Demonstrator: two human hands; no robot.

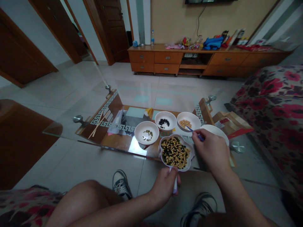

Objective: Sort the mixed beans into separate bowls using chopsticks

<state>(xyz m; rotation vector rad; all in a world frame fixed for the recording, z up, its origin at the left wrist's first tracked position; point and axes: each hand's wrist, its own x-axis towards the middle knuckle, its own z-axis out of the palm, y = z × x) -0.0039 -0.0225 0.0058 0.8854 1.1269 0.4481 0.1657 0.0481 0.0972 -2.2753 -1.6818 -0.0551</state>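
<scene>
My left hand (165,183) is closed around the handle of a flower-shaped bowl (190,161), held at the near edge of the glass table. Mixed beans (175,151), yellow, black and green, fill it. Between the fingers of my right hand (213,149) is a slim purple utensil (190,129); its exact kind is hard to make out. Its tip reaches over the white bowl (196,117) that has yellow beans (185,123) inside. Left of that, a second white bowl (169,115) has black beans (163,123). Green beans (148,135) lie in a third bowl (139,138).
Partly behind my right hand sits a white plate or bowl (219,130). Chopsticks (97,126) show at the left of the glass table (63,126). A paper bag (228,121) stands at the right, by a flowered sofa (274,104). Across the room is a wooden cabinet (167,58).
</scene>
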